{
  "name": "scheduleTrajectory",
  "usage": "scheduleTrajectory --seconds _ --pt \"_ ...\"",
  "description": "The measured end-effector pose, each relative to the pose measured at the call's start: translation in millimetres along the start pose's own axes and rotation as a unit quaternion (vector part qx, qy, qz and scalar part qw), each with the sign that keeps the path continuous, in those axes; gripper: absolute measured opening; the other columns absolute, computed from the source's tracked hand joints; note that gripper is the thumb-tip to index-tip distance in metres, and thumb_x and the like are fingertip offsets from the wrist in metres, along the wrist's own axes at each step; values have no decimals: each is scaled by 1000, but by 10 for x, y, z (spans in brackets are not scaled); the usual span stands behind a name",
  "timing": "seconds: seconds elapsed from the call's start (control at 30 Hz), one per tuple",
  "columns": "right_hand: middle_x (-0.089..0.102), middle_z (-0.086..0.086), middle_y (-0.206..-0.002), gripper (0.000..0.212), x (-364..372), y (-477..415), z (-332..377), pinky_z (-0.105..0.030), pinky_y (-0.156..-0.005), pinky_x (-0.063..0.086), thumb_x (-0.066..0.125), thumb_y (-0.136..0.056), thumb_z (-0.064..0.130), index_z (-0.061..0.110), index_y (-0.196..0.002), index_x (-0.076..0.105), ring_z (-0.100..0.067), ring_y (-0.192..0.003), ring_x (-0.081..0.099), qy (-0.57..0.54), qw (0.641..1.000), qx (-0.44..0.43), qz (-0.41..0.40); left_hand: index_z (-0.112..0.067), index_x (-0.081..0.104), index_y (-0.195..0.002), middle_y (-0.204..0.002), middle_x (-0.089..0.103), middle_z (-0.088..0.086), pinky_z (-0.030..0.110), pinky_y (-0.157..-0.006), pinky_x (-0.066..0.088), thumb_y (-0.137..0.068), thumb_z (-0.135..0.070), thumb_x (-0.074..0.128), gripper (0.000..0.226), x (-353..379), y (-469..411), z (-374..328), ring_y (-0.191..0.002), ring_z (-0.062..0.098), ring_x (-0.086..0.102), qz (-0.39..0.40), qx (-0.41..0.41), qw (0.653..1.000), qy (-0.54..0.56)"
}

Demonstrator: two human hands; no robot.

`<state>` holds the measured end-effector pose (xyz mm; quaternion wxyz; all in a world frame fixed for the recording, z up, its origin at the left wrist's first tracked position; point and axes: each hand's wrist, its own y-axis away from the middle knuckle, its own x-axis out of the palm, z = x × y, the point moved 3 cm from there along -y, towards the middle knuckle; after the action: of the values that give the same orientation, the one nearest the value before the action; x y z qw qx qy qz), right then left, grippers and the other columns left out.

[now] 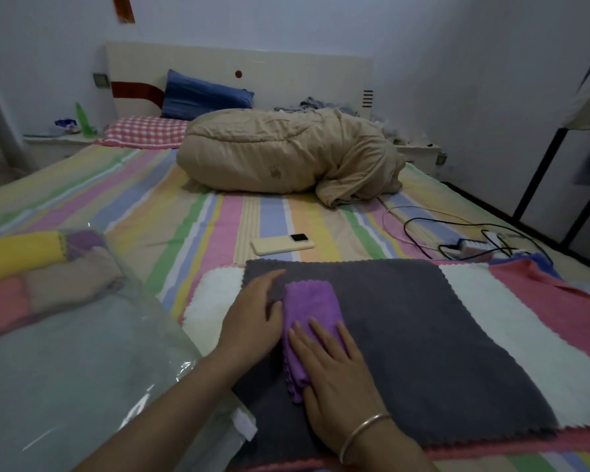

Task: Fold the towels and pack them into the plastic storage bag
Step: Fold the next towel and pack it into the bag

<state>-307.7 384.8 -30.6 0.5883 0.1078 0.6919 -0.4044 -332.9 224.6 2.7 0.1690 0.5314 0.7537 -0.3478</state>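
A small purple towel [310, 308], folded into a narrow strip, lies on a flat dark grey towel [423, 335]. My right hand [334, 373] presses flat on its near half, fingers spread. My left hand [252, 318] rests against the strip's left edge, thumb touching the cloth. Beneath the grey towel lie a white towel [511, 321] and a pink one [566, 301]. The clear plastic storage bag [82, 369] spreads out on the left and holds folded towels: yellow [17, 255], pink and beige.
All of this sits on a bed with a striped sheet [191, 219]. A phone [281, 244] lies just beyond the grey towel. A power strip with tangled cables [474, 245] is at the right. A bundled tan quilt [286, 158] and pillows occupy the far end.
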Motion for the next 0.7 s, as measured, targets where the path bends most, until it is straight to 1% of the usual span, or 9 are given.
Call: scheduleTrajectory --seconds 0.07,0.1,0.23,0.3,0.33,0.43,0.5,0.6,0.7 --pt "50 6 -142 66 21 41 -31 -46 -105 25 45 -70 32 18 -134 55 -18 -133 45 -19 1000 -6 10 -28 42 -143 -151 37 -8 33 -115 28 -92 -26 34 52 30 14 -44 -140 10 31 50 141 981 -125" --pt "47 7 -144 66 25 57 -48 -45 -107 23 46 -71 32 19 -136 53 -17 -135 41 -34 999 -9 10 -29 38 -146 -156 29 -8 35 -118 22 -90 -35 23 58 65 21 -37 -145 10 22 82 167 968 -171" --pt "38 17 -148 63 -2 117 -97 -38 -114 13 45 -77 31 25 -140 47 -10 -142 28 -131 991 -17 2 -33 7 -153 -161 3 -8 36 -121 3 -78 -61 -14 82 178 41 124 -149 12 0 176 127 932 -289" --pt "41 26 -143 53 -52 96 -153 -29 -118 5 43 -81 36 35 -132 53 -2 -141 22 -281 959 32 11 -36 -9 -150 -161 -9 -7 37 -121 -1 -63 -80 -27 99 198 56 201 -148 11 -6 226 96 922 -300" --pt "46 25 -139 45 -77 71 -204 -27 -118 10 44 -81 39 38 -124 58 -1 -138 27 -361 929 78 5 -38 -15 -149 -160 -13 -6 38 -121 -2 -57 -84 -29 103 192 59 227 -148 12 -8 248 86 917 -301" --pt "56 6 -127 32 -116 -45 -470 -30 -103 41 61 -83 30 35 -115 55 -6 -113 52 -443 851 270 -78 -41 -25 -143 -159 -20 -3 39 -120 -7 -60 -89 -9 97 166 51 263 -147 12 -14 294 73 902 -307" --pt "57 0 -123 52 -101 -153 -588 -31 -91 47 68 -84 23 28 -130 43 -12 -101 56 -418 825 380 17 -42 -23 -144 -159 -21 -1 40 -120 -8 -61 -91 6 101 121 44 233 -146 12 -17 311 61 894 -317" --pt "57 -5 -124 76 -47 -302 -588 -34 -90 48 76 -77 31 21 -141 34 -21 -105 58 -436 783 421 142 -38 -14 -150 -160 -17 1 38 -120 -5 -56 -95 10 112 -26 67 113 -148 14 -12 272 62 905 -322" --pt "62 -4 -114 64 -70 -373 -401 -31 -81 50 79 -72 39 15 -126 53 -19 -98 60 -454 772 401 192 -31 11 -153 -162 6 -1 34 -120 12 -64 -93 19 109 -346 310 -47 -148 16 12 165 69 955 -237"
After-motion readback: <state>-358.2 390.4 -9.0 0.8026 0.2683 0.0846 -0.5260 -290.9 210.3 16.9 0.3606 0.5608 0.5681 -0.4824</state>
